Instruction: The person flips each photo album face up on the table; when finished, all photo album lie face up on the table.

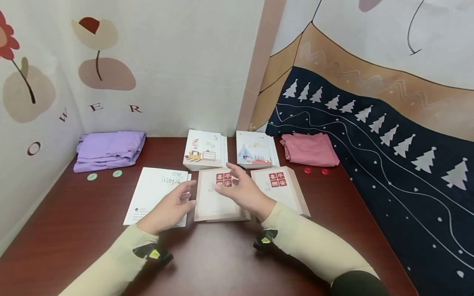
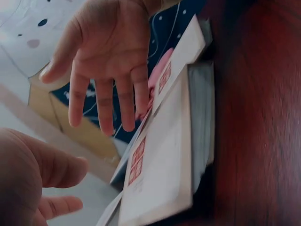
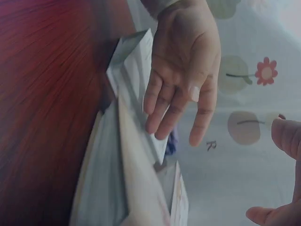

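Both hands hover over the front row of books with nothing in them. My left hand (image 1: 166, 210), fingers loosely bent, is over the right side of a white book (image 1: 142, 197) with dark lettering. Above the middle book (image 1: 209, 205), which has a cream cover and a red square of characters, hovers my right hand (image 1: 248, 193). Its fingers hang apart and straight in the left wrist view. To the right lies a matching cream book (image 1: 285, 201) with the same red square. The middle book's thick page edges (image 2: 201, 113) face the left wrist camera.
Behind the row lie two books with drawn covers, one of a room (image 1: 205, 144), one of a tent (image 1: 253, 150). A folded purple cloth (image 1: 109, 150) and two green buttons (image 1: 117, 173) are at left. A pink cloth (image 1: 309, 150) and two red buttons (image 1: 307, 170) lie right.
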Demonstrator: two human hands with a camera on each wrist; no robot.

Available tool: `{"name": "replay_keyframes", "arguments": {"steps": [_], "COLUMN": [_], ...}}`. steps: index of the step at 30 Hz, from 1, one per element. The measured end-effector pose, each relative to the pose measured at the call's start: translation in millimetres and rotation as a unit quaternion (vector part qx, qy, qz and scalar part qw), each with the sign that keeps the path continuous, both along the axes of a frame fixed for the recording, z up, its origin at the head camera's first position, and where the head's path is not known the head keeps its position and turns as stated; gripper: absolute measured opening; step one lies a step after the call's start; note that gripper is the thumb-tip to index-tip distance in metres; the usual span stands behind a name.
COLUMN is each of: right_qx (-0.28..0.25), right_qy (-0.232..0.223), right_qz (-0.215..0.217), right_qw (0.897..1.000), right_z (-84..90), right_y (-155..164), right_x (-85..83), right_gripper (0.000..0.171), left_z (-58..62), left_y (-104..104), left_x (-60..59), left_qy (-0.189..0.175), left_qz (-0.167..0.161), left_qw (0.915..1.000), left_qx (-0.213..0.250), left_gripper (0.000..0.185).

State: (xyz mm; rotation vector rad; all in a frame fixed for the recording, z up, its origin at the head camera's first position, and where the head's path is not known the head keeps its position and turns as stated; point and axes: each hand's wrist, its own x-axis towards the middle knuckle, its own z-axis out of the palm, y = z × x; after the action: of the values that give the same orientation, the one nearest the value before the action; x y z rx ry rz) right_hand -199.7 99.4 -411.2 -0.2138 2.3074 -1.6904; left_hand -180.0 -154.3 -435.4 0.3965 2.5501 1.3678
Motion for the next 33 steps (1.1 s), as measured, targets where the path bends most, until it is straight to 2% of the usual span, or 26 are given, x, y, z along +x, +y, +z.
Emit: {"name": "replay_keyframes", "arguments": {"steps": [3, 12, 17, 22, 29, 33], "right_qx": [0.012, -0.015, -0.026, -0.029, -0.022, -0.02], "right_qy": [-0.011, -0.032, -0.046, -0.045, -0.047, -0.05], "right_qz": [-0.008, -0.005, -0.007, -0.004, 0.0, 0.003], "right_qw": [1.0, 0.999, 0.999, 0.999, 0.999, 0.999], "right_z": [-5.3, -28.5, -31.1, -30.7, -30.1, -28.3], "right_y": [12, 41, 43, 42, 43, 43], "right_x": [3.0, 13.7, 15.8, 17.0, 18.0, 17.9], "right_gripper": [0.088, 0.087, 0.088, 0.088, 0.088, 0.089], "left_z": [-1.3, -7.7, -10.4, -12.9, -13.4, -13.0], "left_y": [10, 27, 33, 35, 37, 39], "left_x": [0.3, -4.9, -11.3, -14.8, -15.4, -14.9], "left_qy": [-0.025, -0.093, -0.122, -0.133, -0.142, -0.129], "left_qz": [0.007, 0.023, 0.026, 0.023, 0.028, 0.022], "left_qw": [0.9995, 0.9949, 0.9922, 0.9906, 0.9892, 0.9913], "left_qx": [-0.014, -0.032, -0.005, 0.017, 0.022, 0.011], "left_gripper": [0.065, 0.081, 0.082, 0.082, 0.082, 0.082]}}
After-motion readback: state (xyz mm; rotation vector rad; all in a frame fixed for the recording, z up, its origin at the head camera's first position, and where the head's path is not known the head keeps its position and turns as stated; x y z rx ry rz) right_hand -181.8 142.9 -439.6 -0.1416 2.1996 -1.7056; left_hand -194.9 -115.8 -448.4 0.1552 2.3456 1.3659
